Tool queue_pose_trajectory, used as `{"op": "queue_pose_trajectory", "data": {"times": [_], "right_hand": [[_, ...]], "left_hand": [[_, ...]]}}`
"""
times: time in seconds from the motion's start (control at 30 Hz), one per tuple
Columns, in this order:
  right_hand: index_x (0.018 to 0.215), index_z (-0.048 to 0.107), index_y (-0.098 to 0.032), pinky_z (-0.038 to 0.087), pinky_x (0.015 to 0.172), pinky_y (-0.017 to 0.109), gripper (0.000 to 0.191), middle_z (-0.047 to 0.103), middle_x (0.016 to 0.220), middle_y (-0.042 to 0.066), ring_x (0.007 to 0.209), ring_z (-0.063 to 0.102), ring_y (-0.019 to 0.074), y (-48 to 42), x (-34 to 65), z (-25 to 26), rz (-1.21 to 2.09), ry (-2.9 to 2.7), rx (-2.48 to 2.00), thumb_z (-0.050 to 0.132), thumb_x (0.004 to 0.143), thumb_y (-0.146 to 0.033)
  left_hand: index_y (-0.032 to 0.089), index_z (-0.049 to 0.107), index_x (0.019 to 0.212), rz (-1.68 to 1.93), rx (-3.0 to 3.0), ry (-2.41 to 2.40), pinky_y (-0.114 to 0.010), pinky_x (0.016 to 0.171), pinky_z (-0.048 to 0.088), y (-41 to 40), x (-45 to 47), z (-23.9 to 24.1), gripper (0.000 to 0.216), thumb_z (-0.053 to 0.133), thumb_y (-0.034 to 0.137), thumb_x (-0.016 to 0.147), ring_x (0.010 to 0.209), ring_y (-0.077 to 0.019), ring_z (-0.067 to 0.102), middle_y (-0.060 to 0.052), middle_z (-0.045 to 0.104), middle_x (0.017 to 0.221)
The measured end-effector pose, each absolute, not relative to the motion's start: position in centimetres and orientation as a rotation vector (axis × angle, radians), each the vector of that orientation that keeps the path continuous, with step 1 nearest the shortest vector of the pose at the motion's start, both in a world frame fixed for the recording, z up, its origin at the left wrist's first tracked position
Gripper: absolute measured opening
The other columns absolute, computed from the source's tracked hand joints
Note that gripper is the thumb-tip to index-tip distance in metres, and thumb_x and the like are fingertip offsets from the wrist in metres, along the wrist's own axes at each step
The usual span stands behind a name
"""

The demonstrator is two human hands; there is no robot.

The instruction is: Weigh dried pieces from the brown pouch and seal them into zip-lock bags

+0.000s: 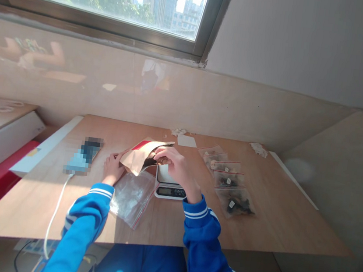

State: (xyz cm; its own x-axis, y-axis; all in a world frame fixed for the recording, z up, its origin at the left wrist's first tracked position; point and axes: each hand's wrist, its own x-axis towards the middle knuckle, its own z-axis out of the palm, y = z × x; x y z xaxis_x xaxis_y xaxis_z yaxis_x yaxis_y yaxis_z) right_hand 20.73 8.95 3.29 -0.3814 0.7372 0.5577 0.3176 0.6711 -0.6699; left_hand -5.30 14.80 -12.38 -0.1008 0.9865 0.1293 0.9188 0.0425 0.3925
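My left hand point(113, 169) is closed on the lower end of a brown kraft paper bag point(135, 159) with a red patch, which lies tilted with its open mouth to the right. At that mouth is my right hand point(178, 165), its fingers bent and closed around some brown dried pieces point(164, 161); their exact kind is unclear. Beneath the right hand stands a white digital kitchen scale point(170, 192), its platform partly covered by the hand and bag. A clear zip bag point(132, 200) lies flat in front of the paper bag, left of the scale.
Several zip bags with dark contents and small white labels point(231, 205) lie right of the scale. A phone point(82, 157) with a white cable point(56, 209) is on the left. White paper point(187, 141) and crumpled tissue point(259, 150) lie at the table's back, below the wall.
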Motion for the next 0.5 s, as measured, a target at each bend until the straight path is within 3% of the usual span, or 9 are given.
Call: {"op": "queue_pose_trajectory", "data": {"times": [0.2, 0.37, 0.5], "right_hand": [[0.084, 0.066, -0.022, 0.049, 0.092, 0.035, 0.021, 0.066, 0.105, 0.005, 0.108, 0.06, 0.0189, 10.7, 21.8, 2.1, 0.723, -1.568, -0.76, 0.048, 0.081, -0.011], [0.08, 0.062, -0.021, 0.053, 0.083, 0.033, 0.008, 0.066, 0.103, 0.005, 0.101, 0.062, 0.0193, 11.8, 22.3, 0.2, 0.781, -1.274, -0.71, 0.061, 0.075, -0.016], [0.088, 0.055, -0.022, 0.054, 0.076, 0.033, 0.024, 0.064, 0.11, 0.005, 0.094, 0.064, 0.0185, 12.6, 23.8, -4.1, 0.748, -0.914, -0.847, 0.066, 0.067, -0.023]], "left_hand": [[0.029, 0.047, 0.138, 0.523, 1.991, 2.132, -0.042, 0.093, 0.038, 14.7, -5.3, -12.2, 0.058, 0.056, 0.03, 0.08, 0.11, -0.0313, 0.046, -0.013, 0.047, 0.124], [0.028, 0.047, 0.138, 0.53, 2.006, 2.132, -0.041, 0.093, 0.038, 14.8, -5.3, -12.3, 0.059, 0.055, 0.028, 0.08, 0.108, -0.0309, 0.047, -0.013, 0.047, 0.123], [0.023, 0.051, 0.135, 0.547, 1.986, 2.164, -0.041, 0.091, 0.039, 14.8, -5.3, -12.4, 0.054, 0.053, 0.027, 0.081, 0.109, -0.0314, 0.048, -0.014, 0.049, 0.122]]}}
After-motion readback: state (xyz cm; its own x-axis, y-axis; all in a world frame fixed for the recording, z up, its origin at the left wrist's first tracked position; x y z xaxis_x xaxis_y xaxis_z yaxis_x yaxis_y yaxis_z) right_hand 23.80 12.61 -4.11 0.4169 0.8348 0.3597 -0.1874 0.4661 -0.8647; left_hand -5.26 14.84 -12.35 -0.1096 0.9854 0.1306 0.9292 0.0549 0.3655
